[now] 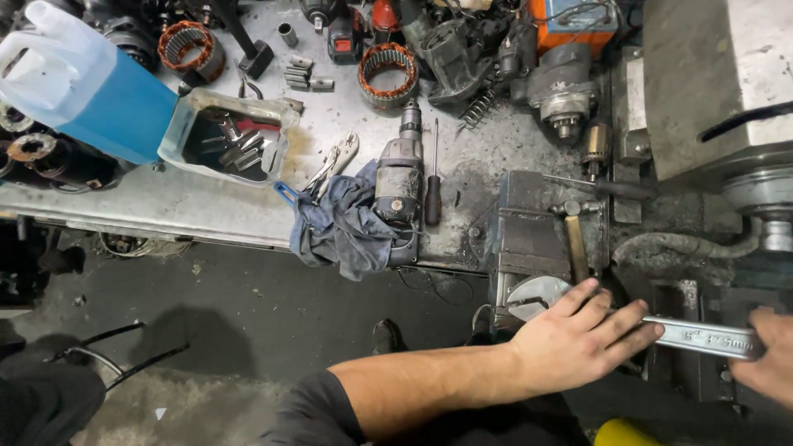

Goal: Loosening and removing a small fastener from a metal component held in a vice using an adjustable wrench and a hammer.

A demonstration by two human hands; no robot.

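From the head view, a large wrench (661, 330) is laid across the bench vise (529, 239) at near right. It is pressed under the flat, spread left hand (578, 334), its handle end gripped by the closed right hand (768, 363).

The right hand (768, 355) is cut off by the right edge, so its grip on the wrench (706, 337) cannot be judged. The left hand (578, 334) covers the wrench's middle and part of its round head. A blue rag (343, 227) hides the drill's (399, 186) handle. The blue jug (78, 78) runs past the left edge.
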